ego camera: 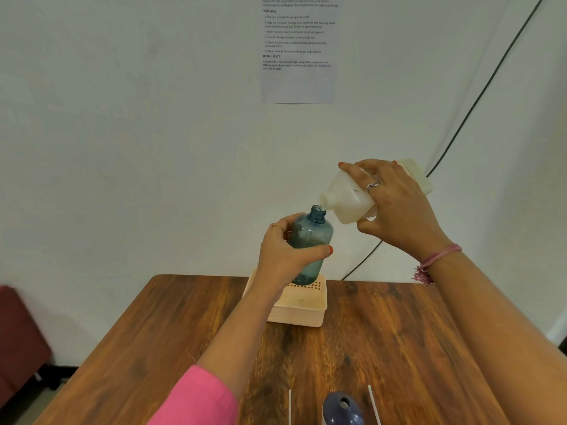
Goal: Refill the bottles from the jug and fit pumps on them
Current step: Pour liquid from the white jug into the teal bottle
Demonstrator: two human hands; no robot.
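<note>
Against a pale wall above the wooden table [399, 332], the left hand [283, 259] wraps the light, slick-looking bottle [313, 240] mid-body while the right hand [395, 204] clamps the tilted, probably heavier jug [346, 197], spout at the bottle's mouth.

The left hand [287, 256] hides much of the bottle [311, 246]. The right hand [395, 204] covers the jug's [346, 197] rear. A dark bottle [342, 409] is cut off at the bottom edge; the poster [297, 49] text is too small to read.
</note>
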